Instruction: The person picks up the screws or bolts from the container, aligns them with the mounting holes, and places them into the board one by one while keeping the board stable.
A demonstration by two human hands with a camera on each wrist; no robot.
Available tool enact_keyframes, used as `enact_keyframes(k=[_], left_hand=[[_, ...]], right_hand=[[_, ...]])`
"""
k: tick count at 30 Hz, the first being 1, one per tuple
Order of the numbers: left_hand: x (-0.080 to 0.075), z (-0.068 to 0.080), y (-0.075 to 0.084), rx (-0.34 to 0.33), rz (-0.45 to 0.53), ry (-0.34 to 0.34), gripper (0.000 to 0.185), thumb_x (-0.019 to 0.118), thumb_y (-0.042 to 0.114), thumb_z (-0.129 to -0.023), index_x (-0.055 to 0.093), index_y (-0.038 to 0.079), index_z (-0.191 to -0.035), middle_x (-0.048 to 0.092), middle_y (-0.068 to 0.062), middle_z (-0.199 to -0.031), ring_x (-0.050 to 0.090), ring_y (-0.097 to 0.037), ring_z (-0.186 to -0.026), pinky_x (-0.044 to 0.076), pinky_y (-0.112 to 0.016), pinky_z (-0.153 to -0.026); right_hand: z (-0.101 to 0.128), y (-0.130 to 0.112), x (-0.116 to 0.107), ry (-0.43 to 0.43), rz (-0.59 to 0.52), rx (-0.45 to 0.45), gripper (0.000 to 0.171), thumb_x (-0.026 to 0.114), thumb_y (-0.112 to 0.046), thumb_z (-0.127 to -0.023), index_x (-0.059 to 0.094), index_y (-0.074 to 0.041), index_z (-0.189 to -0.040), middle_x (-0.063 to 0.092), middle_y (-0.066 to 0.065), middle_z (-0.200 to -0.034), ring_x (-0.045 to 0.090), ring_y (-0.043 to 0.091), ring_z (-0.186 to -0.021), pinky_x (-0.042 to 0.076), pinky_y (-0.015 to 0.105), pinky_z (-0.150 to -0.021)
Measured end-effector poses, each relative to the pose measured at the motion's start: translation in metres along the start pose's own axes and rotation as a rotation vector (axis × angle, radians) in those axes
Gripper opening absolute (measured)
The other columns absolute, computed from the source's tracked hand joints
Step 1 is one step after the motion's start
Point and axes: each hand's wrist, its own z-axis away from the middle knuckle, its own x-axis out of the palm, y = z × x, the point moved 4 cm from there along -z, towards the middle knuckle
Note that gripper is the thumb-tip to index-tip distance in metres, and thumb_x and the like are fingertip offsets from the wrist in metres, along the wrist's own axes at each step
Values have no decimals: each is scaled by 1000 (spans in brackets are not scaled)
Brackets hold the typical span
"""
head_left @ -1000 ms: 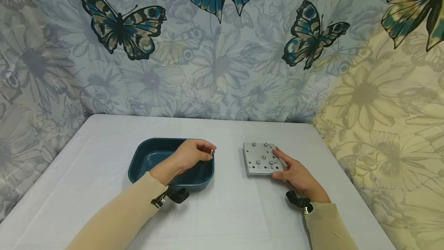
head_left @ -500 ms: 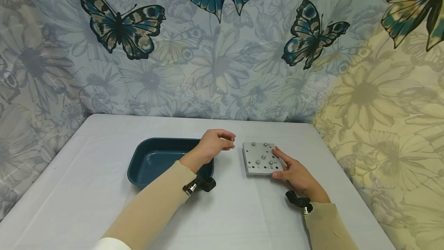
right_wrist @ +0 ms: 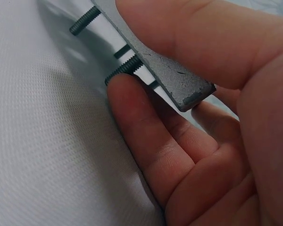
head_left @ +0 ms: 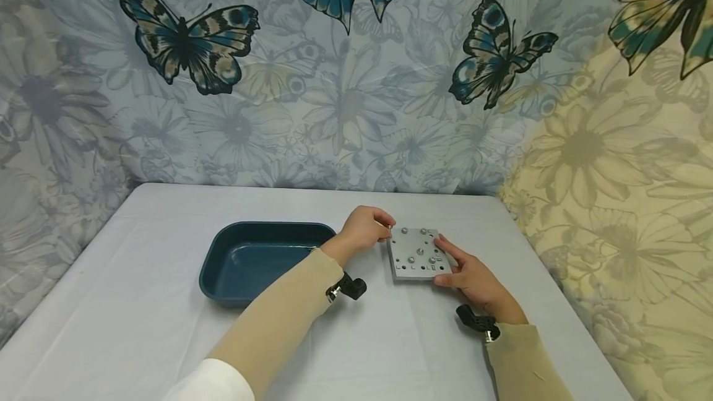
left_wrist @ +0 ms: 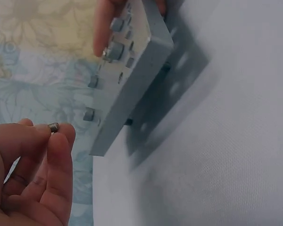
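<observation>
Screw pinched between my left thumb and fingertips: that is what my left hand carries, a small silver piece with only its end showing past my curled fingers. I hold it just beside the near-left corner of the grey metal plate, close to the edge but, as far as the left wrist view shows, not touching it.

My right hand grips the plate at its right side. My thumb lies on top of the plate and my fingers are tucked underneath, so the edge is clamped between them and that side is raised off the white tablecloth. Several screws already stand in the plate, their heads up on top and their threaded shafts poking out below, one of them touching my finger.

To the left of my left forearm sits the dark blue tray, well apart from the plate. Behind the table hangs a backdrop printed with flowers and butterflies.
</observation>
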Motion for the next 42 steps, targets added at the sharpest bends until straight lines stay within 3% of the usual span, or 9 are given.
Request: enact_keyframes(k=[6, 13, 24, 35, 42], left_hand=[[5, -5, -3, -8, -89, 14, 19, 71, 4, -91, 75, 4, -109, 68, 1, -89, 64, -13, -71, 47, -23, -58], [12, -11, -4, 50, -239, 26, 16, 72, 7, -90, 79, 13, -103, 67, 6, -93, 58, -12, -85, 48, -25, -69], [14, -16, -8, 94, -304, 25, 17, 71, 5, -89, 80, 13, -101, 71, 3, -92, 61, -9, -81, 49, -24, -71], [20, -19, -7, 192, -450, -33, 19, 69, 4, -93, 78, 13, -107, 70, 4, -97, 61, -10, -92, 49, -22, -81], [22, -16, -8, 215, -450, -60, 21, 67, 2, -94, 77, 15, -107, 68, 6, -98, 61, -9, -92, 49, -22, -78]], right_hand=[[0, -2, 1, 5, 10, 0, 99, 89, -18, -74, 35, -13, -156, 13, -2, -165, 57, 10, -116, 46, 17, -88], [1, -2, 2, 1, -28, 7, 99, 89, -15, -74, 35, -13, -156, 11, -3, -165, 58, 10, -114, 48, 18, -87], [-2, -3, 0, 20, 74, 19, 97, 89, -22, -74, 37, -17, -156, 14, -5, -164, 50, 14, -125, 42, 14, -91], [-1, -4, 0, 0, 29, 22, 97, 88, -20, -76, 34, -16, -157, 11, -6, -165, 55, 11, -120, 46, 17, -89], [0, -2, 1, -16, -62, 19, 97, 87, -12, -77, 32, -12, -157, 8, -3, -165, 56, 10, -120, 48, 20, -89]])
